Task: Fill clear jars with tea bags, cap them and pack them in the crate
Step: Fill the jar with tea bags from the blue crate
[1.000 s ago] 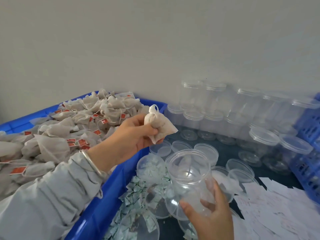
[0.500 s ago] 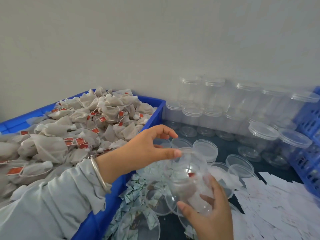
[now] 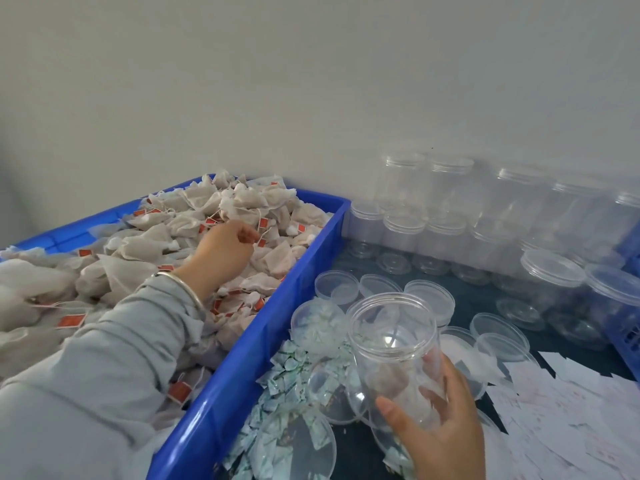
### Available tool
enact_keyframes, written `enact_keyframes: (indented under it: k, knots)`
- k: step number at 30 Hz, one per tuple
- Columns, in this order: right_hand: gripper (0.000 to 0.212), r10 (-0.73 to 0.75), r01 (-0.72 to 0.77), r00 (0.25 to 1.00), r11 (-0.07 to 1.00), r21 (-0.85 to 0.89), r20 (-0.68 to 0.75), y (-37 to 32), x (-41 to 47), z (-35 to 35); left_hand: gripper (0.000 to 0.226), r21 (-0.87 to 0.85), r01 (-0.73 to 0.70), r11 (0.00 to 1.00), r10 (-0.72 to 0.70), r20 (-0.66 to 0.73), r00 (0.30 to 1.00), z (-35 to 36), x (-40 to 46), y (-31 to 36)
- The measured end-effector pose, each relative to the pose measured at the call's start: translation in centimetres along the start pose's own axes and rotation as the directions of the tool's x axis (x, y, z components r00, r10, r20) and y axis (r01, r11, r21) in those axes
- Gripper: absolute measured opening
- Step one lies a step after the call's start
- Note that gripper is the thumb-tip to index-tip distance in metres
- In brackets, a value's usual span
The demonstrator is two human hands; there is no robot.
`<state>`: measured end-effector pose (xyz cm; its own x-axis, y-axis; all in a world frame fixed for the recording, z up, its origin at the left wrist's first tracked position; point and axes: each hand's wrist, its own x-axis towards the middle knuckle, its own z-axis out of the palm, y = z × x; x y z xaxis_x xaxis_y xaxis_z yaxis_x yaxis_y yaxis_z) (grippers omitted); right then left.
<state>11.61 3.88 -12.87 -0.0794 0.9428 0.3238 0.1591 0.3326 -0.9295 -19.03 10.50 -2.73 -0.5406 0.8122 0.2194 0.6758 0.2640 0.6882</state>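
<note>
My right hand (image 3: 446, 434) grips an open clear jar (image 3: 394, 341), held tilted above the table at lower centre. One tea bag (image 3: 391, 379) lies in its bottom. My left hand (image 3: 221, 251) reaches into the blue bin (image 3: 263, 341), which is heaped with white tea bags (image 3: 138, 244) bearing red tags. Its fingers curl down onto the pile and pinch a tea bag near the bin's far end. Part of a blue crate (image 3: 630, 341) shows at the right edge.
Empty clear jars (image 3: 450, 209) are stacked against the wall behind. Two capped jars (image 3: 550, 271) stand at right. Loose clear lids (image 3: 337, 285) lie on the dark table. Small green-white sachets (image 3: 287, 375) sit beside the bin and white paper slips (image 3: 571, 410) at lower right.
My left hand dropped its tea bag into the jar, then went back left into the bin and took hold in the pile. The jar stayed in my right hand.
</note>
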Motion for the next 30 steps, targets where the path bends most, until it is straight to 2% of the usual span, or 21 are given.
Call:
enact_keyframes:
  k: [3, 5, 7, 11, 16, 18, 22, 25, 27, 30]
  knots:
    - [0.091, 0.001, -0.001, 1.000, 1.000, 0.003, 0.009, -0.1, 0.0, 0.0, 0.030, 0.245, -0.081, 0.966, 0.034, 0.191, 0.981, 1.6, -0.3, -1.4]
    - [0.092, 0.003, -0.003, 1.000, 1.000, -0.001, 0.012, -0.2, 0.1, -0.1, 0.041, 0.356, -0.146, 0.923, 0.015, 0.345, 0.939, 2.8, -0.8, -2.1]
    - [0.093, 0.005, -0.005, 1.000, 1.000, -0.003, 0.013, -0.3, 0.1, -0.2, 0.050, 0.434, -0.216, 0.875, 0.010, 0.429, 0.903, 3.6, -1.3, -2.5]
    - [0.095, 0.005, -0.004, 1.000, 1.000, -0.011, 0.015, -0.4, 0.2, -0.1, 0.050, 0.454, -0.260, 0.852, 0.043, 0.435, 0.899, 4.0, -1.4, -2.7]
    - [0.094, 0.015, -0.015, 1.000, 1.000, -0.024, 0.005, -0.4, 0.3, -0.2, 0.030, 0.487, -0.247, 0.837, 0.030, 0.411, 0.911, 3.6, -0.9, -2.6]
    - [0.092, 0.013, -0.013, 1.000, 1.000, -0.028, -0.007, -0.3, 0.3, -0.2, 0.026, 0.457, -0.210, 0.864, 0.024, 0.380, 0.925, 2.9, -0.4, -2.3]
    - [0.092, 0.022, -0.022, 1.000, 1.000, -0.009, -0.019, -0.2, 0.3, -0.2, 0.020, 0.280, -0.081, 0.957, 0.022, 0.209, 0.978, 1.3, 0.0, -1.7]
    - [0.092, 0.012, -0.012, 1.000, 1.000, -0.004, -0.023, -0.2, 0.3, -0.1, 0.015, -0.027, -0.030, 0.999, 0.033, 0.103, 0.994, 0.5, 0.0, -0.4]
    - [0.096, 0.006, -0.007, 1.000, 1.000, -0.012, -0.020, 0.0, 0.3, -0.2, 0.010, -0.340, 0.022, 0.940, 0.017, 0.110, 0.994, -0.1, -0.5, 0.9]
    - [0.100, 0.012, -0.012, 1.000, 1.000, -0.026, -0.009, 0.2, 0.3, -0.3, 0.011, -0.704, 0.143, 0.696, 0.066, 0.261, 0.963, -0.7, -1.9, 3.3]
